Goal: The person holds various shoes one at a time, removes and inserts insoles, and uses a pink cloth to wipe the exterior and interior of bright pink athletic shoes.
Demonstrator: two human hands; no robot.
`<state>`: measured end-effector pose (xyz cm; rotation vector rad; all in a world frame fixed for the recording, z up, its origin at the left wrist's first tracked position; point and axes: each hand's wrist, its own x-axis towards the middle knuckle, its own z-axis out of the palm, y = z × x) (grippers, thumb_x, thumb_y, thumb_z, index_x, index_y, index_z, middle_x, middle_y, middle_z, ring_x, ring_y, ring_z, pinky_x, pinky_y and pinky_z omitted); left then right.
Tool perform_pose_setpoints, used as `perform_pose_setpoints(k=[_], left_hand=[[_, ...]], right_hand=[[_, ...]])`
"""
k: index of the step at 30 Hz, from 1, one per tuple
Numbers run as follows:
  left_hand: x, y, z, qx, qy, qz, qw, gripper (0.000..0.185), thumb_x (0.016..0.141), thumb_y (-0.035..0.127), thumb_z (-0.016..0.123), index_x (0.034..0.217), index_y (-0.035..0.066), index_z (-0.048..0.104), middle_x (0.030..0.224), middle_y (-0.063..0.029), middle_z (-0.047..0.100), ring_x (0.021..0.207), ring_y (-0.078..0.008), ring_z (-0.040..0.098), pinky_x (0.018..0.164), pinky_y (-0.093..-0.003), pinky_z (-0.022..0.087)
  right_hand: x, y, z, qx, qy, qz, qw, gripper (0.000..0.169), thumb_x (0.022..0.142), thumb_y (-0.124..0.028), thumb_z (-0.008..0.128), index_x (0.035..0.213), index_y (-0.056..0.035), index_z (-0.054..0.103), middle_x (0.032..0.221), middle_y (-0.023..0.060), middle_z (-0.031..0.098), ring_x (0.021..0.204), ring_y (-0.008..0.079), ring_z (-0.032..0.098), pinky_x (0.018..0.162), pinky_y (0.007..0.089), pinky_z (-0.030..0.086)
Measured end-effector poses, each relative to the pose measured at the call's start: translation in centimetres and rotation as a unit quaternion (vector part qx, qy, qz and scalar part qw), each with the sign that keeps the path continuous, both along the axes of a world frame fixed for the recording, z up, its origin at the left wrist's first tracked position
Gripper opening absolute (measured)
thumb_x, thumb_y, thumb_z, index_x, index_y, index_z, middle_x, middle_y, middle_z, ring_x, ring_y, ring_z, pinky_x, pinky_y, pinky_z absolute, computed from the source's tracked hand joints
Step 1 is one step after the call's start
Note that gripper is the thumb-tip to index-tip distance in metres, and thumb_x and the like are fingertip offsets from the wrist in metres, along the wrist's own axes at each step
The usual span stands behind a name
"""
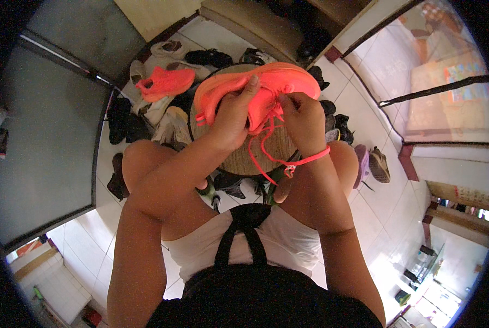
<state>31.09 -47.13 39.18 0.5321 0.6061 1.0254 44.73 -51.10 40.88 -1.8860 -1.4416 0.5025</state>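
A bright coral running shoe (228, 86) lies tilted over a round wood-topped stool (244, 153) between my knees. My left hand (234, 115) grips the shoe at its opening, thumb up along the collar. My right hand (304, 115) pinches the laces or eyelets at the shoe's front half; the exact part is hidden by the fingers. A loose coral shoelace (263, 145) hangs down over the stool, and a stretch of it lies across my right wrist. The matching coral shoe (168, 84) rests on other shoes at the upper left.
Several pairs of shoes surround the stool, with black shoes (209, 58) behind it and a lilac shoe (362, 164) beside a brown shoe (379, 165) at right. A grey panel (51, 143) stands at left. A wooden shelf (252, 28) stands behind.
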Motion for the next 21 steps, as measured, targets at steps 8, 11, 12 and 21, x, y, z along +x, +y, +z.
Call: perform_pose_setpoints(k=[8,11,12,21], left_hand=[[-0.3,-0.1,-0.6,0.052,0.060,0.001,0.997,0.038,0.090,0.033,0.055,0.114,0.004,0.051,0.110,-0.0079,0.057,0.101,-0.0198,0.055,0.090,-0.0346,0.044],[-0.6,0.9,0.1,0.043,0.027,-0.031,0.998,0.038,0.090,0.035,0.054,0.113,0.004,0.052,0.110,-0.0089,0.057,0.099,-0.0206,0.056,0.087,-0.0340,0.046],[-0.8,1.7,0.2,0.033,0.007,-0.047,0.998,0.038,0.090,0.035,0.054,0.112,0.004,0.052,0.110,-0.0094,0.057,0.098,-0.0209,0.057,0.086,-0.0338,0.047],[0.0,2.1,-0.5,-0.020,0.022,-0.001,1.000,0.041,0.090,0.036,0.054,0.113,0.002,0.053,0.111,-0.0091,0.058,0.100,-0.0198,0.057,0.086,-0.0339,0.046]], right_hand=[[-0.2,-0.3,1.4,-0.139,0.459,0.110,0.870,0.023,0.082,-0.020,0.056,0.076,0.0003,0.065,0.079,0.0029,0.058,0.072,0.0101,0.051,0.063,0.0205,0.038],[1.5,-1.1,1.2,-0.113,0.625,0.275,0.722,0.024,0.081,-0.019,0.052,0.069,-0.0009,0.062,0.085,0.0056,0.057,0.081,0.0123,0.049,0.067,0.0213,0.036],[0.6,-2.0,3.3,-0.058,0.576,0.302,0.758,0.024,0.081,-0.017,0.051,0.066,-0.0009,0.060,0.087,0.0063,0.056,0.083,0.0132,0.049,0.068,0.0222,0.035],[2.6,0.6,-1.1,-0.011,0.290,0.040,0.956,0.018,0.079,-0.015,0.063,0.086,0.0011,0.061,0.092,0.0108,0.056,0.088,0.0192,0.054,0.079,0.0300,0.042]])
